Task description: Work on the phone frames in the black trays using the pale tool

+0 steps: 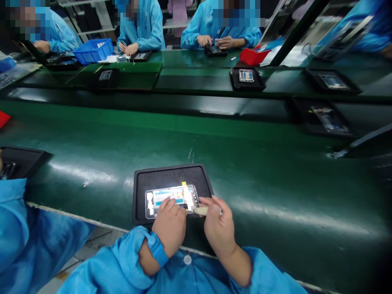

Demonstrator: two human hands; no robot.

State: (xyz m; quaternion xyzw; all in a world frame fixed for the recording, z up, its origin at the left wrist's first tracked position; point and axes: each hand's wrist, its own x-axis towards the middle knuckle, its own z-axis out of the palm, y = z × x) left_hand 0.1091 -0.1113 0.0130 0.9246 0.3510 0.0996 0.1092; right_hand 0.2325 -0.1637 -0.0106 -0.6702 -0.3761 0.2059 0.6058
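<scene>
We record a phone with its inner parts exposed, lying in a black tray at the near edge of the green tabletop. The phone sits lengthwise across the tray, closer to the tray's near edge than to its far edge. A yellow tab projects past the phone's far long edge, toward its right end.

Our left hand comes over the tray's near edge. Its fingers lie close together, bent, with their tips on the phone's face; we cannot tell whether they grip or only rest. A blue band circles that wrist.

Our right hand is at the tray's right edge, covering its near right corner. Thumb and fingers are closed narrowly on a pale stick, whose tip points at the phone's right end. We cannot tell whether the tip makes contact.

To our left, a co-worker's sleeve hangs over the tabletop's near edge, just beside a second black tray.

Beyond the tabletop's far edge we note three people in blue, a blue bin, a red bin and, near the red bin, another tray carrying a device.
</scene>
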